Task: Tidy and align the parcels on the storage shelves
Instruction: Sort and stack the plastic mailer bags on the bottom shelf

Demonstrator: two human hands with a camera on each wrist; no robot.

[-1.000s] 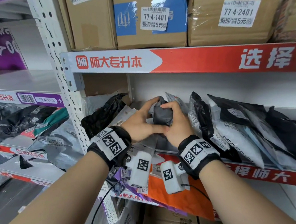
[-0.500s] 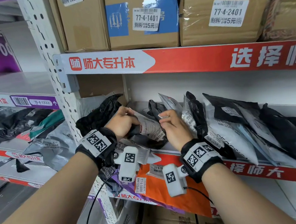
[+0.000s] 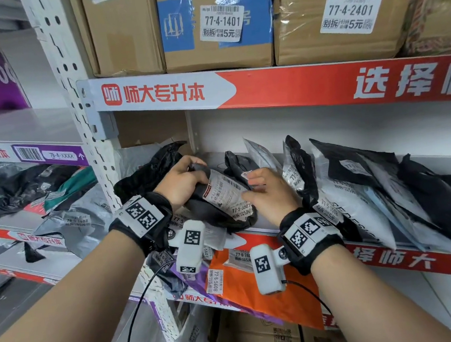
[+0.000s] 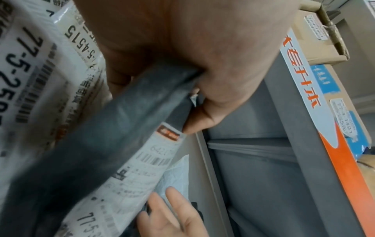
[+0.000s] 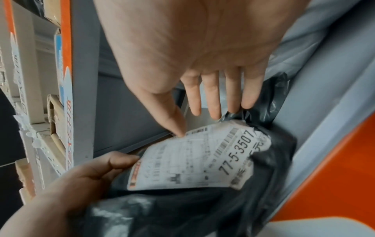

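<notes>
On the shelf [image 3: 301, 229], left hand [image 3: 181, 183] grips black parcel [image 3: 217, 213] labelled 77-5-3507; right hand [image 3: 268, 194] open.

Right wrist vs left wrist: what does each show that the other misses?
Right wrist only: the 77-5-3507 label readable, and the right hand open, fingers straight.
Left wrist only: white parcels behind, one marked 77-5-25.
Both: the left hand grips the black parcel by its end, and the shelf edge strip with cardboard boxes beyond.
</notes>
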